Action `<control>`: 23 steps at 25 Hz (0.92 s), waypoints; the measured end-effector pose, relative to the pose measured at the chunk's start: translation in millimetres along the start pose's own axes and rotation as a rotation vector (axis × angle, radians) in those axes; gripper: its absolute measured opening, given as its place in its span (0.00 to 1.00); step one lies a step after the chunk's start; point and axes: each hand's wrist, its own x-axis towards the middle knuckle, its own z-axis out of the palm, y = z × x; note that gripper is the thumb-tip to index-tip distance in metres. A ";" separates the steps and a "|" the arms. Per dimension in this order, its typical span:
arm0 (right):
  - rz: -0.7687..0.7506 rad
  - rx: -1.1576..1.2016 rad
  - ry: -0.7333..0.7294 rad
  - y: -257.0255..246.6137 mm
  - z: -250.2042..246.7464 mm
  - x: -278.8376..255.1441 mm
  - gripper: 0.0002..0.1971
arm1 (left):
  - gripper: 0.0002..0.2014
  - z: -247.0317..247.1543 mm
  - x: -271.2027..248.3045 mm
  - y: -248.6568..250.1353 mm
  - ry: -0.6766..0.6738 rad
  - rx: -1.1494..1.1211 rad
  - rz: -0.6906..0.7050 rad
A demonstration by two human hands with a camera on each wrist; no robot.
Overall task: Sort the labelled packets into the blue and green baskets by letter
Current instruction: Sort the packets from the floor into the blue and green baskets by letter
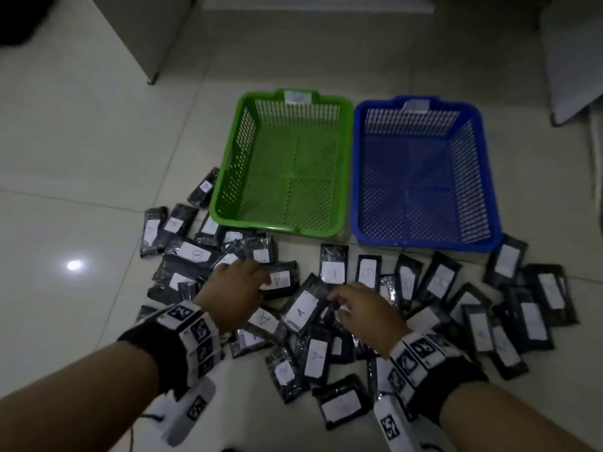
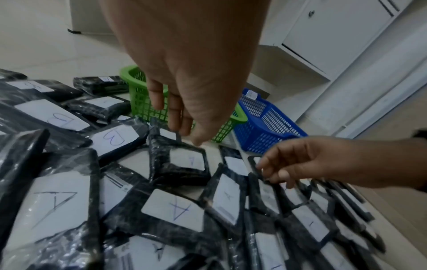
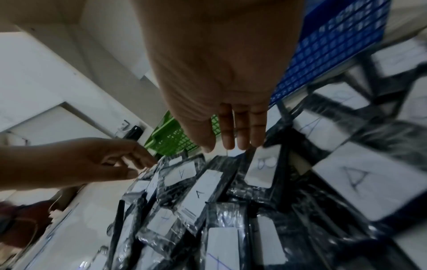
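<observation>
Many black packets with white lettered labels lie scattered on the floor in front of an empty green basket (image 1: 228, 164) and an empty blue basket (image 1: 424, 246). My left hand (image 1: 261, 282) hovers over a packet marked A (image 1: 279, 280). In the left wrist view its straight fingers (image 2: 177, 118) reach the far edge of that A packet (image 2: 184, 160) without holding it. My right hand (image 1: 339, 305) hangs over the middle of the pile beside another A packet (image 1: 303, 309). Its fingers (image 3: 240, 131) point down at a packet marked B (image 3: 263, 168) and grip nothing.
White cabinets (image 1: 137, 34) stand on the tiled floor beyond the baskets, and a white panel (image 1: 571, 66) leans at the far right. Packets marked B (image 2: 115, 138) lie left of my left hand. Bare tile (image 1: 65, 158) stretches to the left of the pile.
</observation>
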 end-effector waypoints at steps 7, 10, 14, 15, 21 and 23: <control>-0.219 -0.313 0.049 -3.9 41.3 53.8 0.42 | 0.37 47.8 44.4 -26.3 0.164 0.047 -0.004; -0.245 -0.400 0.005 -1.9 45.7 63.9 0.43 | 0.37 54.1 54.5 -32.0 0.196 0.028 -0.030; -0.241 -0.386 -0.033 -4.6 39.3 70.1 0.33 | 0.36 50.3 57.3 -33.3 0.194 -0.069 -0.036; -0.233 -0.354 -0.057 -5.8 35.3 70.7 0.30 | 0.34 47.9 56.7 -32.2 0.190 -0.119 -0.033; -0.238 -0.114 -0.130 -14.1 -9.7 68.5 0.11 | 0.19 29.3 49.0 -30.9 0.178 -0.530 0.041; -0.206 0.037 -0.090 -14.7 -42.5 62.5 0.10 | 0.16 17.6 45.2 -28.6 0.222 -0.659 0.065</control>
